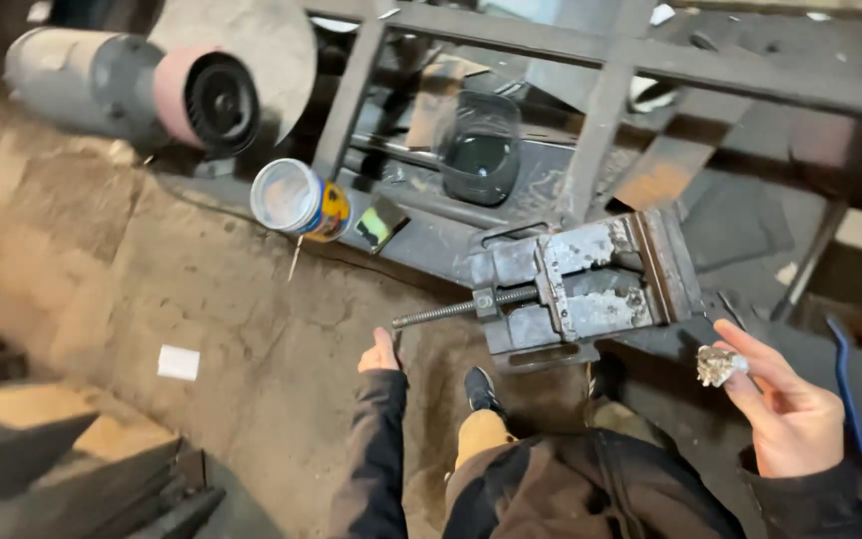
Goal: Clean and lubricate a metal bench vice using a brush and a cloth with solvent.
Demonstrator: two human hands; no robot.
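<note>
A worn metal vise point(591, 284) sits on a dark steel frame, its threaded screw point(446, 309) sticking out to the left. My left hand point(379, 352) is at the end of that screw, fingers curled; whether it grips the handle cannot be told. My right hand point(785, 404) is to the right of the vise and pinches a small crumpled shiny metal piece point(718, 365) between thumb and fingers.
A white can with a yellow label point(301, 200) lies on its side at the frame's edge. A grey motor with a pink ring point(142, 90) is at top left. A dark plastic tub point(479, 150) sits behind the bars. Dirt floor point(182, 289) spreads below; my shoes show.
</note>
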